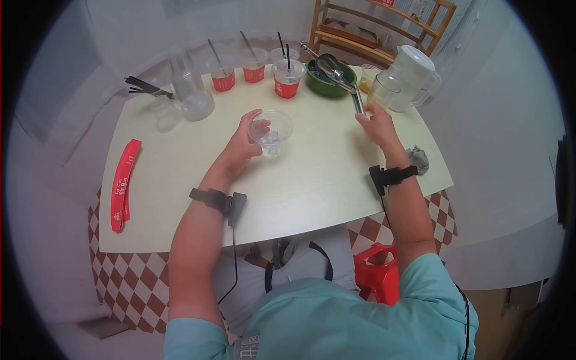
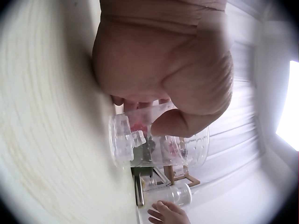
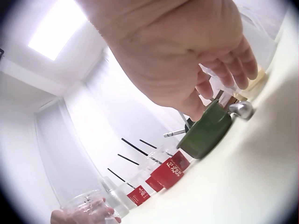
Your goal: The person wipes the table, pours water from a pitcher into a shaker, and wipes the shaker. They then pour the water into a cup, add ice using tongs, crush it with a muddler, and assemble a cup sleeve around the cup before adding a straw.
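Note:
My left hand (image 1: 243,144) grips a clear plastic cup (image 1: 281,120) with several ice cubes (image 2: 122,140) at its bottom. In the left wrist view the thumb lies along the near side of the cup, and the base is down by the table. On the far right, my right hand (image 1: 378,124) reaches out with loosely bent fingers, holding nothing. Its fingertips are close to the metal handle (image 1: 359,102) that sticks out of the green bowl (image 1: 327,87), and to a clear container (image 1: 384,89). A metal scoop (image 1: 329,65) rests in that bowl.
Several red-sleeved cups (image 1: 287,89) with black straws stand at the back. Stacked clear cups (image 1: 186,78) and black straws (image 1: 147,87) lie back left, red paper sleeves (image 1: 124,186) at left. A lidded pitcher (image 1: 414,75) and grey cloth (image 1: 418,159) are at right.

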### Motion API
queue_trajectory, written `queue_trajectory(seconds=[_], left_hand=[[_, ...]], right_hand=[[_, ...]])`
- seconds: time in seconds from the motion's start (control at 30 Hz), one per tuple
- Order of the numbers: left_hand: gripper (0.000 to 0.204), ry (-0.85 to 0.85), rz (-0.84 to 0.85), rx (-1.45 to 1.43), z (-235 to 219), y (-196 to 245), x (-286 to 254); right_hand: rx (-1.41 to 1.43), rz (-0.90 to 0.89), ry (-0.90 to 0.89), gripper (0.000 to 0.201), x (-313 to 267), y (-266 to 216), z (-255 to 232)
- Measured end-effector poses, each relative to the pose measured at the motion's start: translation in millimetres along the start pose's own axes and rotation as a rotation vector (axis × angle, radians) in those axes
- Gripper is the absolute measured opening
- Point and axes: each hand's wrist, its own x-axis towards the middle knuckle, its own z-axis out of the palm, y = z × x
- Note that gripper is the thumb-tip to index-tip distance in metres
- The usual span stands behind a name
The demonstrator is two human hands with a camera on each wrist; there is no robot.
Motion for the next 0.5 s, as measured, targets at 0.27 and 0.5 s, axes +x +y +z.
queue_trajectory(seconds=[0.27,0.5], left_hand=[[0.100,-0.017,0.032,0.033,3,1,-2],[0.100,-0.019,0.032,0.001,5,0,-2]], right_hand=[[0.056,-0.014,0.351,0.051,19,23,-1],[0.299,0.083,0.593,0.095,84,48,-14]])
